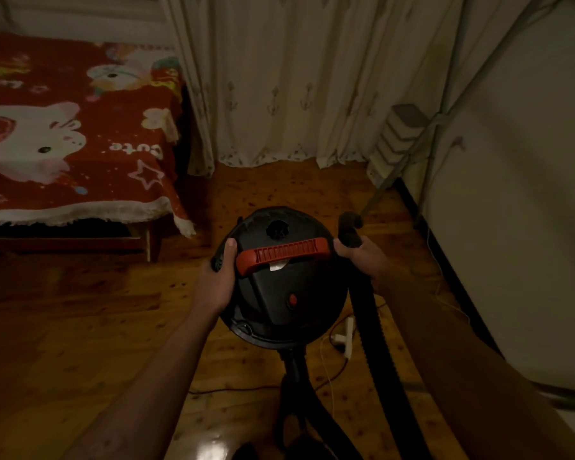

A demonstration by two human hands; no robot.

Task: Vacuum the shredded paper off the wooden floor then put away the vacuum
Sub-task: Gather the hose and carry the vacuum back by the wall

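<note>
A round black canister vacuum (279,293) with a red carry handle (284,254) and a red button sits in the middle of the view above the wooden floor (80,327). My left hand (218,270) grips the canister's left edge, thumb on top. My right hand (362,257) holds the black nozzle end of the ribbed hose (372,330), next to the canister's right side. The hose runs down from my right hand toward the bottom of the frame. No shredded paper shows on the floor in this dim light.
A bed with a red cartoon blanket (73,127) fills the left. Pale curtains (279,78) hang at the back. A folded metal frame (402,137) leans by the white wall on the right. A white power strip (346,340) and cords lie on the floor beside the vacuum.
</note>
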